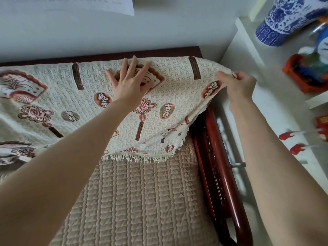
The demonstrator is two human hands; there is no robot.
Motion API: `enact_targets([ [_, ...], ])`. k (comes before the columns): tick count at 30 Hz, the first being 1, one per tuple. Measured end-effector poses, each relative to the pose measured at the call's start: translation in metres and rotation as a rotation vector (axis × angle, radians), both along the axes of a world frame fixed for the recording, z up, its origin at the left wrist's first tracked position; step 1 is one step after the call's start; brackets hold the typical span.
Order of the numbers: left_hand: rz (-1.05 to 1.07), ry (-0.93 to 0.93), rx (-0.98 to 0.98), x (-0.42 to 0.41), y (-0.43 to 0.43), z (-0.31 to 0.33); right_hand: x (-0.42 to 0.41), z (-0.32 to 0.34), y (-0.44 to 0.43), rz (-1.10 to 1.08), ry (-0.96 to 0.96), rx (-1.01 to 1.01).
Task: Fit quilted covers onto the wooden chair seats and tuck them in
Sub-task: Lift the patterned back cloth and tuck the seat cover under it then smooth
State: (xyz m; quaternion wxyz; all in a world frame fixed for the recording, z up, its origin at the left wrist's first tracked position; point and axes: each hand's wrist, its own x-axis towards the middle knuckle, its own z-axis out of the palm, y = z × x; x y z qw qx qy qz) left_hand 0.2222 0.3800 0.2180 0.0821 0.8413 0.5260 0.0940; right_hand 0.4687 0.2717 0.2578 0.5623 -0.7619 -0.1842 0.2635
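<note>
A cream patterned cover (177,82) with fans, knots and a fringed edge hangs over the dark wooden backrest (124,54) of the chair. My left hand (131,80) lies flat on it near the top, fingers spread. My right hand (237,87) pinches the cover's upper right corner and holds it out past the red-brown wooden armrest (221,174). Below, a beige quilted cover (142,201) lies across the seat, its right edge against the armrest.
A white wall stands behind the chair. To the right is a white ledge (262,96) with a blue-and-white porcelain vase (287,20), an orange tray (305,75) of small items and red-tipped objects (291,142). A paper sheet (88,4) hangs on the wall above.
</note>
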Motion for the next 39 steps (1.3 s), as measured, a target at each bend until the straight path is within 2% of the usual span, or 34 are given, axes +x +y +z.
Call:
enact_targets([
  [2,0.009,0.025,-0.019,0.002,-0.001,-0.001,-0.004,0.0,-0.005,0.079,0.064,-0.033],
  [6,0.029,0.078,-0.057,0.007,-0.003,0.0,-0.019,-0.02,-0.037,0.495,0.238,-0.298],
  [8,0.034,0.096,-0.073,0.009,-0.004,0.002,-0.013,-0.03,-0.048,0.584,0.163,-0.381],
  [10,0.041,0.083,-0.089,0.012,-0.003,0.003,0.003,-0.031,-0.054,0.482,0.079,-0.364],
  [13,0.06,0.076,-0.099,0.015,-0.003,0.004,0.016,-0.032,-0.056,0.263,0.086,-0.163],
  [18,0.067,0.045,-0.068,0.019,-0.012,0.0,0.011,-0.05,-0.045,0.191,-0.025,-0.255],
  [22,0.046,0.035,-0.05,0.017,-0.015,0.0,0.02,-0.042,-0.03,0.047,-0.065,-0.147],
  [24,0.053,0.041,-0.05,0.016,-0.014,-0.001,0.019,-0.039,-0.027,0.066,-0.057,-0.133],
  [26,0.058,0.044,-0.051,0.016,-0.014,-0.001,0.012,-0.042,-0.03,0.193,0.018,-0.184],
  [30,0.059,0.045,-0.055,0.016,-0.015,-0.003,-0.011,-0.066,-0.046,0.464,0.137,-0.463],
  [33,0.062,0.049,-0.06,0.017,-0.012,-0.004,-0.018,-0.085,-0.051,0.405,0.126,-0.542],
  [37,0.068,0.043,-0.07,0.02,-0.012,-0.004,-0.007,-0.079,-0.053,0.2,0.233,-0.34],
  [39,0.07,0.026,-0.064,0.022,-0.016,-0.004,0.006,-0.073,-0.052,0.143,0.172,-0.29],
])
